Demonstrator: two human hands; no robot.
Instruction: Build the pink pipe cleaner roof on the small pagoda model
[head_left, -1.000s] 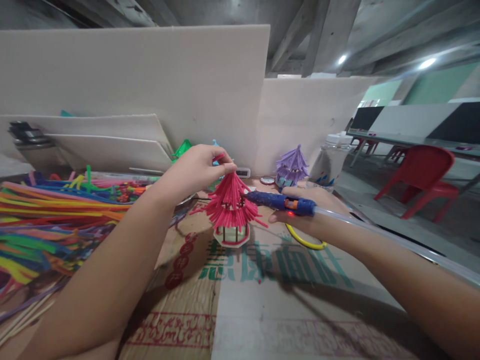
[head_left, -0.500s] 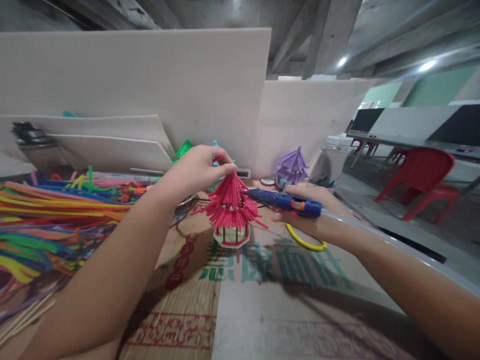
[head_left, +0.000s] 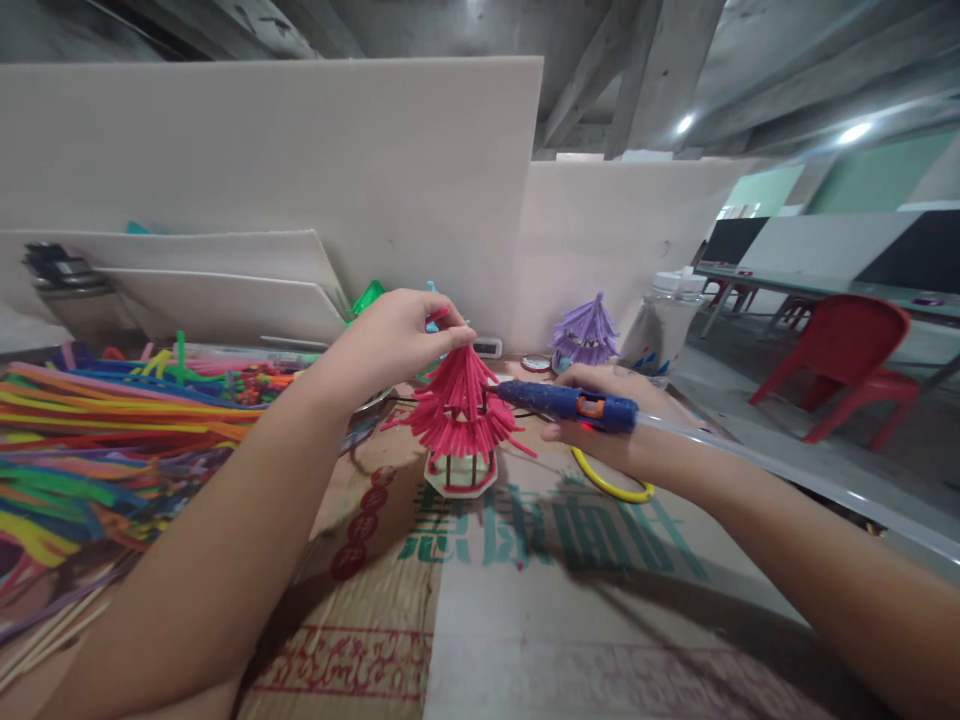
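A small pavilion model [head_left: 463, 410] with a two-tiered red pipe-cleaner roof stands upright on the cardboard, its dark posts rising from a pale octagonal base. My left hand [head_left: 424, 325] pinches the peak of its roof between thumb and fingers. A short red piece shows inside the curled fingers. In my right hand [head_left: 626, 410] is a blue hot glue gun [head_left: 566, 402], a long clear glue stick trailing from its back. The nozzle points left and meets the right side of the upper roof; whether it touches I cannot tell. An orange part and a red light show on the gun.
Many coloured pipe cleaners [head_left: 112, 410] lie at the left, with thin wooden sticks [head_left: 56, 635] in front. Behind stand a purple roofed model [head_left: 586, 332], a clear jar [head_left: 664, 325] and white boards [head_left: 262, 170]. A yellow ring [head_left: 611, 480] lies under my right hand.
The pavilion's base has shifted slightly left, tilting or turning a little. My right hand and the glue gun have moved very slightly. The left hand keeps its pinch on the peak.
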